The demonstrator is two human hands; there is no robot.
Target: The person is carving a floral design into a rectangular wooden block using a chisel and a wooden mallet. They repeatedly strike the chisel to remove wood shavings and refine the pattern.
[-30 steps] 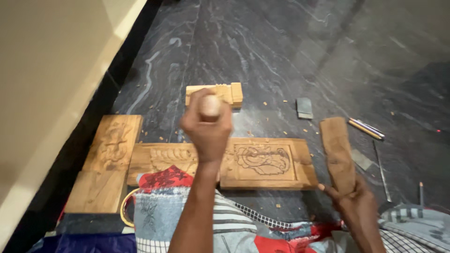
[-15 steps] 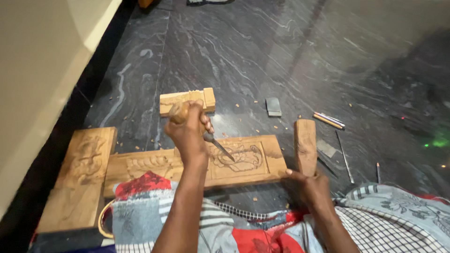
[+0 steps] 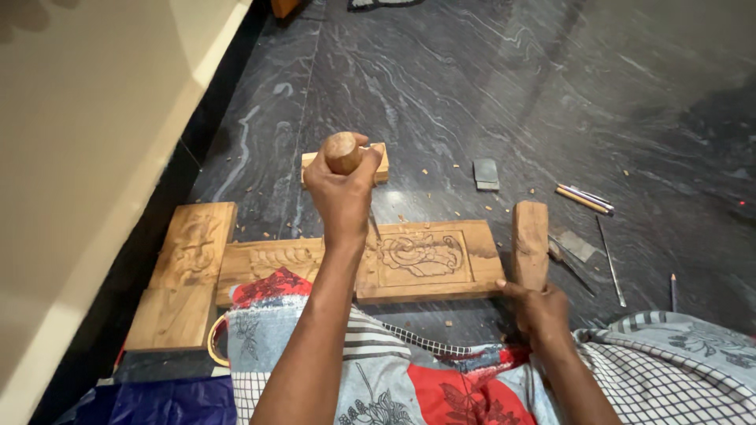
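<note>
My left hand (image 3: pixel 342 193) grips a chisel by its round wooden handle (image 3: pixel 343 152); the thin metal blade (image 3: pixel 375 227) points down onto a carved wooden panel (image 3: pixel 409 260) lying flat on the dark stone floor. The panel shows a floral relief inside a rectangular border. My right hand (image 3: pixel 542 308) holds the lower end of a thick wooden mallet block (image 3: pixel 530 244), which rests beside the panel's right end. A patterned cloth (image 3: pixel 370 370) covers my lap just below the panel.
A second carved plank (image 3: pixel 185 271) lies at the left, along a pale wall (image 3: pixel 87 173). A small wooden block (image 3: pixel 382 164) sits behind my left hand. A grey sharpening stone (image 3: pixel 486 174), several thin chisels (image 3: pixel 584 199) and a pencil (image 3: pixel 674 290) lie on the floor at right. Wood chips are scattered about.
My left hand has tilted the chisel more upright over the panel, its handle top now showing. The mallet came down from its raised position and rests by the panel's right end.
</note>
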